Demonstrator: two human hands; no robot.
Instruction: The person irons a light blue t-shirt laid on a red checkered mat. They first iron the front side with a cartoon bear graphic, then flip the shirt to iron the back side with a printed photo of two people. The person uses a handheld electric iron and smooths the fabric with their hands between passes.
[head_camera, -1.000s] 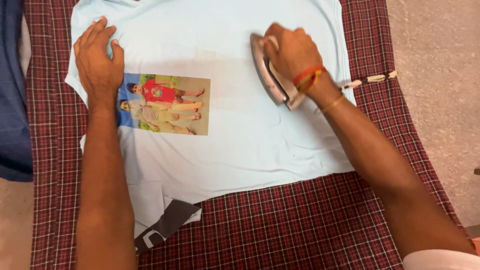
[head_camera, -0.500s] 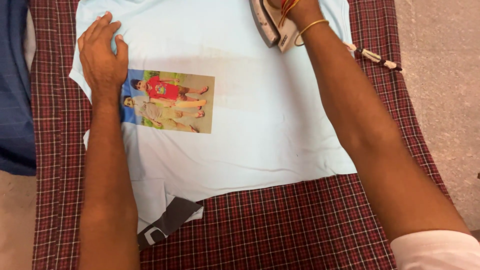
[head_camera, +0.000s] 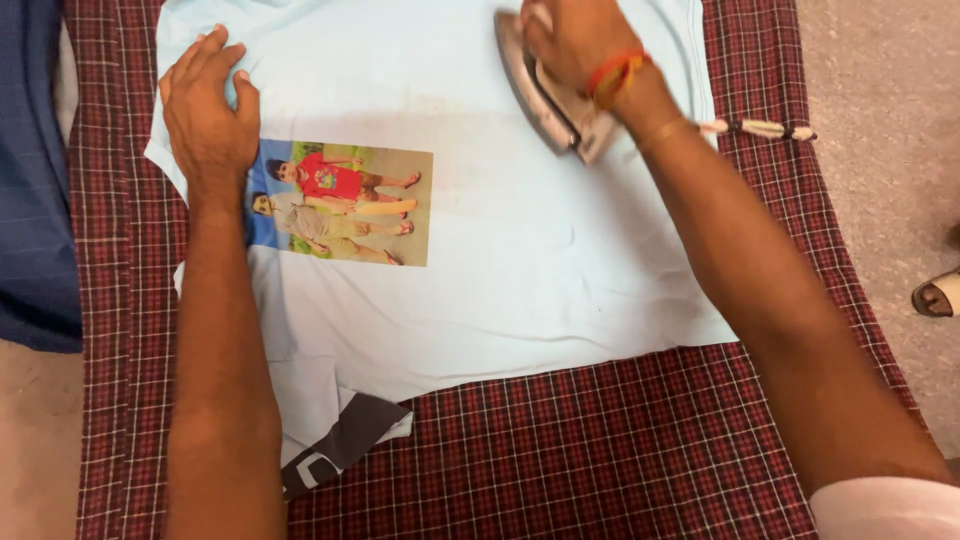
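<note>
Under the right hand: the iron, its metal plate flat on the pale blue shirt, near the upper edge of the view
Right hand: fingers closed around the iron's handle, red and yellow threads and a thin bangle at the wrist
Left hand: open, palm down, fingers spread on the shirt, pinning it beside the photo print
Shirt: spread across the checked cloth between the two arms, a faint brownish band between the hands
Risk: the print lies just by the left hand; heat on it could likely scorch or smear it, and lingering could mark the fabric
Cord: trails off past the right wrist; could snag
Label: dark, near the left elbow
Beyond the left arm: a dark blue cloth
</note>
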